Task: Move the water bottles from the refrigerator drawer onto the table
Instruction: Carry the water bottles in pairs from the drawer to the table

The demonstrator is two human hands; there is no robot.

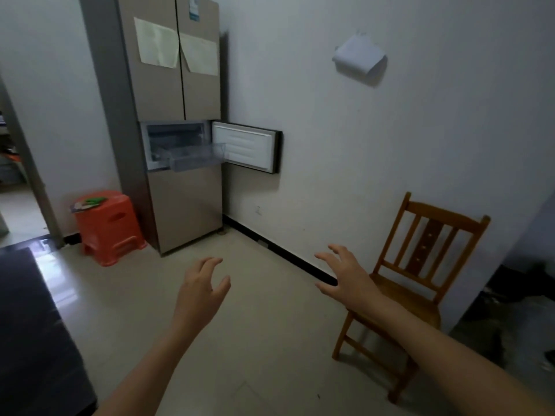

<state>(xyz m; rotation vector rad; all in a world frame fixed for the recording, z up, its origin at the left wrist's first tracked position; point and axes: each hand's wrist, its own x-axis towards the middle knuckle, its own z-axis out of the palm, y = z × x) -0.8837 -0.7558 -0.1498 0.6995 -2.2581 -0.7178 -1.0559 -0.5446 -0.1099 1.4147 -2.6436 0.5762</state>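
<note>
Plainly, I am standing well back from the tall beige multi-door refrigerator, with both arms raised in front of me. My left hand is bare and empty, fingers loosely curled and apart, holding nothing. My right hand is the same, fingers spread wide over the pale tiled floor, near the brown wooden slatted chair that stands against the white wall.

The small middle compartment door of the refrigerator is swung open to the right, and the clear plastic drawer is pulled partway out. From here I cannot make out any water bottles in that drawer; it looks pale and see-through, but it is too far off and too small to be sure whether it is empty.

The dark table edge shows at my lower left, and the part I can see carries no bottles. So I cannot judge how many are moved; with empty hands facing the refrigerator, I reckon another trip to the drawer is next, or closing it.

An orange plastic stool sits just beside the refrigerator.
</note>
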